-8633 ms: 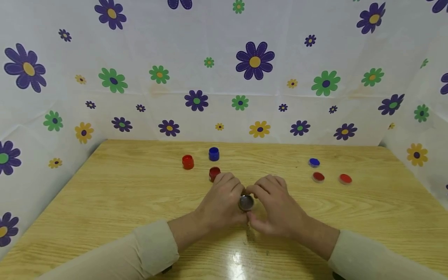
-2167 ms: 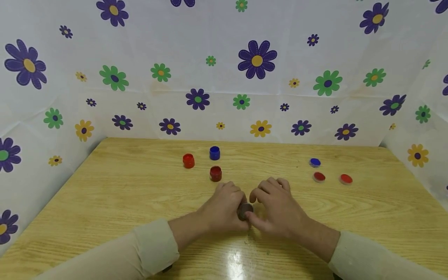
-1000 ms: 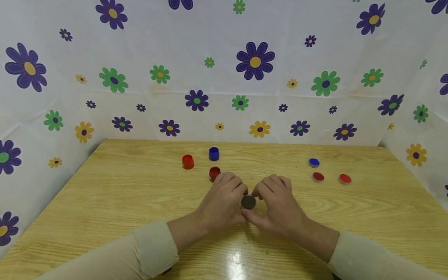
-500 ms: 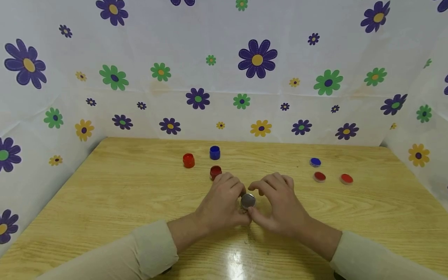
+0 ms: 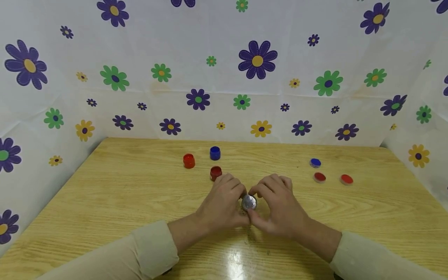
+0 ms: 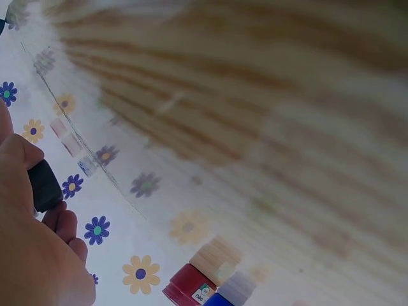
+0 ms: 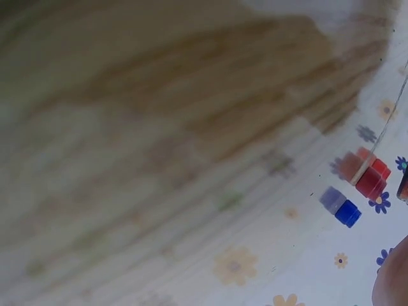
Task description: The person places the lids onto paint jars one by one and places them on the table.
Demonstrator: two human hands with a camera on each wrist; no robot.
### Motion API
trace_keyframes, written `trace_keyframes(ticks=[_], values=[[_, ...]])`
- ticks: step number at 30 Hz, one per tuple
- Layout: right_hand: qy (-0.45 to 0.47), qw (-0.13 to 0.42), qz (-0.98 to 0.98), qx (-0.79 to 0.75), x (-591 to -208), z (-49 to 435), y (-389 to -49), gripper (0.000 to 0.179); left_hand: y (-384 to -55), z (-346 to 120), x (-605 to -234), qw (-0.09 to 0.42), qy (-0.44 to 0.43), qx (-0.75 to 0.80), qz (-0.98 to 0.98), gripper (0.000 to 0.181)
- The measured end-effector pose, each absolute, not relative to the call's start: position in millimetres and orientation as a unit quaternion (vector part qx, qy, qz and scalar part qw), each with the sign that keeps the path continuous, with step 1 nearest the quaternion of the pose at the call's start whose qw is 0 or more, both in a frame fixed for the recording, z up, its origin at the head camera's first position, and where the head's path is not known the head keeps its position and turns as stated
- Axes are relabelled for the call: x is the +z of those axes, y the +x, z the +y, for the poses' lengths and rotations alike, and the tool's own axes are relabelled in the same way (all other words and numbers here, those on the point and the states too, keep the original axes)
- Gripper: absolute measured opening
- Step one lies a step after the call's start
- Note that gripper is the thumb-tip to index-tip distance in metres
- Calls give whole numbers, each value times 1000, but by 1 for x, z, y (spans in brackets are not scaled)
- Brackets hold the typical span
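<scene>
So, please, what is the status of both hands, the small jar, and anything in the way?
Left hand grips small dark jar. Right hand curled at its shiny top. Dark red jar close beyond left hand; nothing seen blocking.

A white sheet, printed with purple, green and yellow daisies, fills the upper half of the frame and wraps down both sides; a faint horizontal crease crosses it. Below, a pale wood-grain tabletop spans the frame, with white glare at bottom centre.
</scene>
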State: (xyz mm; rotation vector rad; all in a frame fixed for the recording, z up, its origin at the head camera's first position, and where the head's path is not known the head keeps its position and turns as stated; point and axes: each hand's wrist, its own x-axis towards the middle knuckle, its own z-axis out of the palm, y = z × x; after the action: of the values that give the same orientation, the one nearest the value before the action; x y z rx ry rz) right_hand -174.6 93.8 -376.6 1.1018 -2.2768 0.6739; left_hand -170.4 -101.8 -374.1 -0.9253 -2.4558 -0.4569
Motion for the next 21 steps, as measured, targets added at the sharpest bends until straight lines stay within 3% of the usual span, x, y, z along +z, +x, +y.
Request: trace_keyframes(ticks=[10,21], values=[[378,271,-855,231,-375,92,-174,28,-170,-102,-372,222,-334,-166,-901,38],[357,230,-872,243,-375,93,-173,37,-170,-102,-371,216,-334,-163,-903,36]])
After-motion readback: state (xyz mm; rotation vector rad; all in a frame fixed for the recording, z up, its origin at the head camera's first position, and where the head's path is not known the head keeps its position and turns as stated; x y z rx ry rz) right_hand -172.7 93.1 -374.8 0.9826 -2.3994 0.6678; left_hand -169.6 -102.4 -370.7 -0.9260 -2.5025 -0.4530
